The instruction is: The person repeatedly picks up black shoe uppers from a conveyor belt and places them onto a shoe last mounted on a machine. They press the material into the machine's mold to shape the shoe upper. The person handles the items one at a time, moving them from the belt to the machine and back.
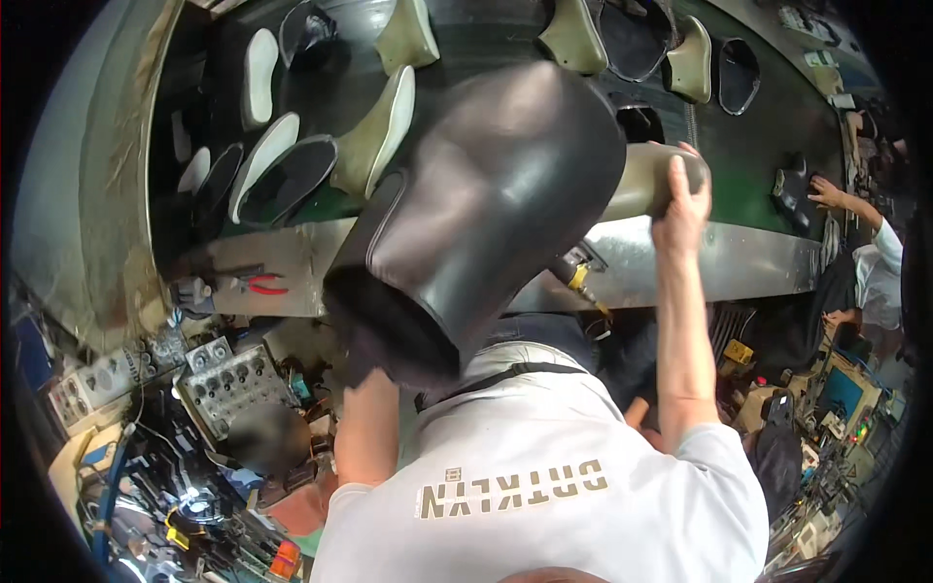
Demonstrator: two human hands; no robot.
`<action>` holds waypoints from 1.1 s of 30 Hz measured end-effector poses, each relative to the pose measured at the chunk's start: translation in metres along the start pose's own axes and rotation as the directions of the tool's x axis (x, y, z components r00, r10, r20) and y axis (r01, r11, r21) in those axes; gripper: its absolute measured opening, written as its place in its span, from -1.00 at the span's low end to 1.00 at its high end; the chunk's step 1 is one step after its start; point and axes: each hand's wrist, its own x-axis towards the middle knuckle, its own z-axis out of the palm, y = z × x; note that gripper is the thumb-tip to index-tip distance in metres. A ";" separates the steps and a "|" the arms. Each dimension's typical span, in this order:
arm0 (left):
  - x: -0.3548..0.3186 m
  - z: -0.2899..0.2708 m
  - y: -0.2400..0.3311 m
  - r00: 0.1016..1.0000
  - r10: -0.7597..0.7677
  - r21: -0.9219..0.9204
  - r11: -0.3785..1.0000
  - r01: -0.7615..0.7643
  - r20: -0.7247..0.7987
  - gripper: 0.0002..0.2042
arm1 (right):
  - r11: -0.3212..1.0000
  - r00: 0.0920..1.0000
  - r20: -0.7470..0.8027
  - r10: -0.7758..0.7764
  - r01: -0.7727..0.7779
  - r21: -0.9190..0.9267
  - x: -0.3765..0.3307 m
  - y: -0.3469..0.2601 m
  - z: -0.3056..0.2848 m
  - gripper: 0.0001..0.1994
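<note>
A large black leather boot upper (505,185) fills the middle of the head view, tilted, its dark wide opening toward the lower left. My left hand (371,364) is at the edge of this opening, holding the boot upper; its fingers are hidden by the leather and shadow. Past the upper's right side sticks out an olive shoe last (637,180). My right hand (683,199) is wrapped round the last's outer end, thumb on top. How far the last reaches behind the leather is hidden.
Beyond a metal ledge (724,260) lies a dark green belt (748,160) with several lasts, white soles (259,78) and black uppers. Red-handled pliers (264,285) rest on the ledge at left. A co-worker's hand (829,192) touches a black shoe (795,194) at far right. Machinery stands on both sides.
</note>
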 end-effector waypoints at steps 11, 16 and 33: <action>-0.140 -0.021 0.084 0.978 0.173 0.673 0.709 -0.209 0.121 -0.46 | 0.737 0.785 0.412 0.463 -0.599 0.313 -0.193 0.041 0.161 -0.64; -0.177 -0.072 0.114 0.961 0.270 0.731 0.642 -0.230 0.065 -0.48 | 0.575 0.597 0.476 0.646 -0.791 0.211 -0.255 0.045 0.201 -0.68; -0.201 -0.174 0.120 0.892 0.135 -0.311 0.906 -0.288 -0.431 -0.65 | 0.912 0.563 0.739 0.370 -0.374 -0.171 -0.283 0.067 0.320 -0.56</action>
